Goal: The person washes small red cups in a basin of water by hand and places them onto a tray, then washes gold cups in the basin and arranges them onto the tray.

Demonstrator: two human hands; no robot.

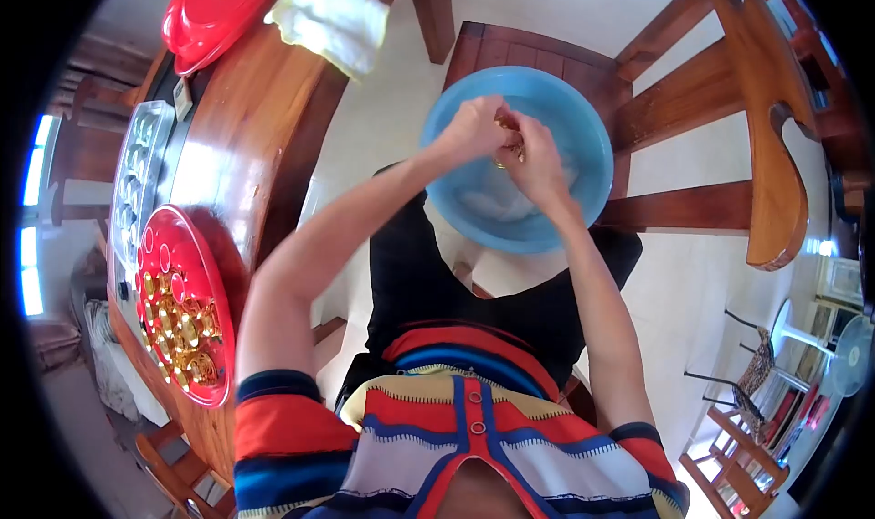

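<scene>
Above a round blue basin (439,195), a small shiny gold-coloured piece (510,139) is held between both hands. My left hand (476,127) grips it from the left with bent fingers. From the right, my right hand (538,164) closes on the same piece, and the fingers hide most of its shape. Water appears to fill the basin, with a whitish patch (499,202) low inside it; whether that is cloth or suds I cannot tell.
The basin rests on a wooden chair (565,50). At left, a wooden table (273,91) bears a red tray (221,337) with several gold-coloured pieces, a clear-lidded box (141,168), a red heart-shaped container (214,13) and a white cloth (333,27) with yellow edging over its edge.
</scene>
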